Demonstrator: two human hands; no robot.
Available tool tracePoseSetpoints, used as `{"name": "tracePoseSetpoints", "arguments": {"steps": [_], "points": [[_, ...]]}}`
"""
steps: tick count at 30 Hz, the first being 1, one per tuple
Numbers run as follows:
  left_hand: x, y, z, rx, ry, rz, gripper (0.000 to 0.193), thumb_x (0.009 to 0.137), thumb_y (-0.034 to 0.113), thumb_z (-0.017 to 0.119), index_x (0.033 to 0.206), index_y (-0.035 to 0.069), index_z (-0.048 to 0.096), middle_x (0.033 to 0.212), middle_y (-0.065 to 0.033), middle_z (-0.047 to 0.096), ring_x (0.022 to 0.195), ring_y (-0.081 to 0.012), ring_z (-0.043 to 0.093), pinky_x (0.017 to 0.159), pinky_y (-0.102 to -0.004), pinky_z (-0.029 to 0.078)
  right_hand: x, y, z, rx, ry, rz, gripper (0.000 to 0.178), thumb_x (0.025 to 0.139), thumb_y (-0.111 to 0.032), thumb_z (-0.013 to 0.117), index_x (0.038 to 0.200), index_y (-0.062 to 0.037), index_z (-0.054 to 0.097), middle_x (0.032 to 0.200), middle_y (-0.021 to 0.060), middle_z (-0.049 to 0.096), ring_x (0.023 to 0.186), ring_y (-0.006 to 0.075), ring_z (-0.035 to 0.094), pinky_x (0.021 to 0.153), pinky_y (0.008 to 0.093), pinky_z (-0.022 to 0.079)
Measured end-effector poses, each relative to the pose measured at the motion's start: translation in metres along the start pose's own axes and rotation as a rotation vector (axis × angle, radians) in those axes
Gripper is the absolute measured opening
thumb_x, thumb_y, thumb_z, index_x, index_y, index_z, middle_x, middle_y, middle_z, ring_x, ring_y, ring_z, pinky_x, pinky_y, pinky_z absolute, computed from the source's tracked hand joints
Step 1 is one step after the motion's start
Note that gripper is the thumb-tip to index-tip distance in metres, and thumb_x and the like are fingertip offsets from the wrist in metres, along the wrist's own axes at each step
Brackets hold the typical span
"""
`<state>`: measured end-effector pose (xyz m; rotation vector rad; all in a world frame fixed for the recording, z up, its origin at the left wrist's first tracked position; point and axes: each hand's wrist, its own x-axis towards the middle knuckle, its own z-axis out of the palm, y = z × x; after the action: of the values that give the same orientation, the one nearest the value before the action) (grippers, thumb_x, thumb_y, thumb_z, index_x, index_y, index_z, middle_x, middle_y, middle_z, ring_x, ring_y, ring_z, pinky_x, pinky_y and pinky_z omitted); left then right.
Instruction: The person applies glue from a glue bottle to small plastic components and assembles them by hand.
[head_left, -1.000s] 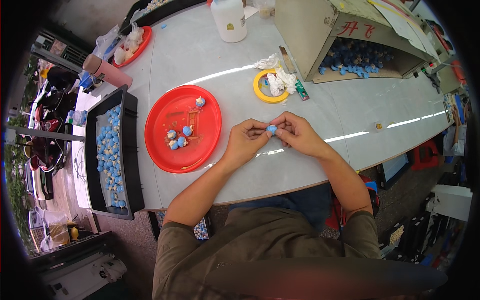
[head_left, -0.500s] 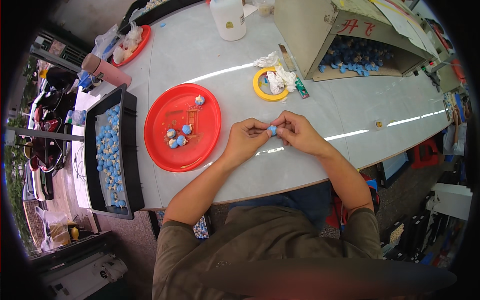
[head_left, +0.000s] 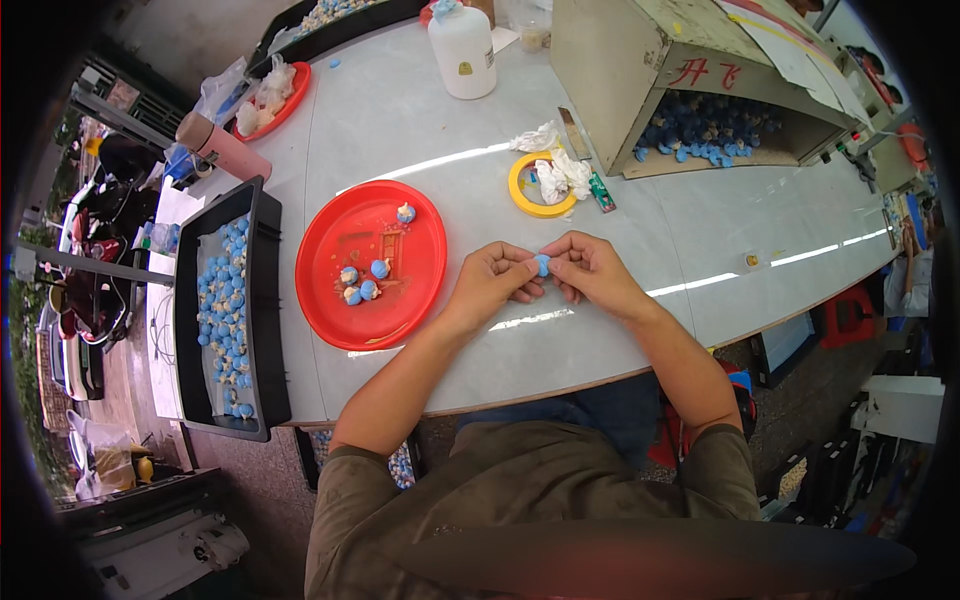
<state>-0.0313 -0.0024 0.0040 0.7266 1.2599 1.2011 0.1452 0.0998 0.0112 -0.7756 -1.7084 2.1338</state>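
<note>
A small round blue piece [head_left: 543, 264] is pinched between my two hands, above the near part of the grey table [head_left: 600, 345]. My left hand [head_left: 492, 283] grips it from the left with thumb and fingertips. From the right, my right hand [head_left: 598, 274] holds the same piece, fingers bent inward. Most of the piece is covered by fingertips, so its detail cannot be made out. Left of my hands lies a round red plate [head_left: 325, 235] with several small blue-and-cream pieces [head_left: 380, 269] on it.
A black tray [head_left: 264, 320] of blue-and-cream pieces stands at the left, near a pink bottle [head_left: 230, 150]. Beyond my hands lie a yellow tape roll [head_left: 520, 190], crumpled tissue [head_left: 552, 183] and a white bottle [head_left: 462, 55]. A beige metal box [head_left: 610, 95] at the far right holds blue pieces.
The view has shifted slightly, so the tabletop things sit a little lower. Both hands still pinch the blue piece; the fingers have changed pose a little around it.
</note>
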Motion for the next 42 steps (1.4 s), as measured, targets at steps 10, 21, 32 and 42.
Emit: {"name": "tracePoseSetpoints", "arguments": {"steps": [10, 21, 32, 42], "points": [[0.003, -0.008, 0.0, 0.002, -0.017, 0.048, 0.024, 0.091, 0.008, 0.065, 0.108, -0.008, 0.06, 0.096, -0.0137, 0.068, 0.079, -0.0155, 0.068, 0.069, -0.0248, 0.056, -0.001, 0.004, 0.0, -0.067, 0.023, -0.016, 0.015, 0.091, -0.006, 0.06, 0.103, 0.0004, 0.055, 0.076, 0.0037, 0.06, 0.059, 0.0064, 0.055, 0.048, 0.0213, 0.044], [0.005, -0.015, 0.005, 0.063, 0.049, 0.059, 0.02, 0.089, 0.005, 0.065, 0.104, -0.008, 0.06, 0.092, -0.0126, 0.067, 0.074, -0.0148, 0.067, 0.067, -0.0255, 0.057, 0.001, 0.005, 0.004, -0.098, 0.041, -0.001, 0.009, 0.091, -0.003, 0.057, 0.097, 0.0005, 0.052, 0.071, 0.0028, 0.059, 0.055, 0.0058, 0.053, 0.047, 0.0214, 0.043], [0.003, -0.018, 0.005, 0.088, 0.045, 0.098, 0.018, 0.089, 0.003, 0.064, 0.103, -0.008, 0.06, 0.092, -0.0124, 0.067, 0.074, -0.0132, 0.067, 0.067, -0.0241, 0.055, 0.001, 0.005, 0.004, -0.1, 0.005, -0.01, 0.009, 0.089, 0.0, 0.056, 0.097, 0.0011, 0.052, 0.073, 0.0038, 0.059, 0.057, 0.0066, 0.055, 0.048, 0.022, 0.044], [0.007, -0.009, 0.001, 0.099, 0.015, 0.047, 0.022, 0.091, 0.007, 0.062, 0.106, -0.009, 0.06, 0.091, -0.0135, 0.068, 0.075, -0.0159, 0.068, 0.066, -0.0248, 0.056, 0.003, 0.004, 0.002, -0.087, 0.062, 0.023, 0.017, 0.089, -0.01, 0.064, 0.097, 0.0013, 0.054, 0.071, 0.0031, 0.059, 0.055, 0.0066, 0.054, 0.047, 0.0217, 0.043]]}}
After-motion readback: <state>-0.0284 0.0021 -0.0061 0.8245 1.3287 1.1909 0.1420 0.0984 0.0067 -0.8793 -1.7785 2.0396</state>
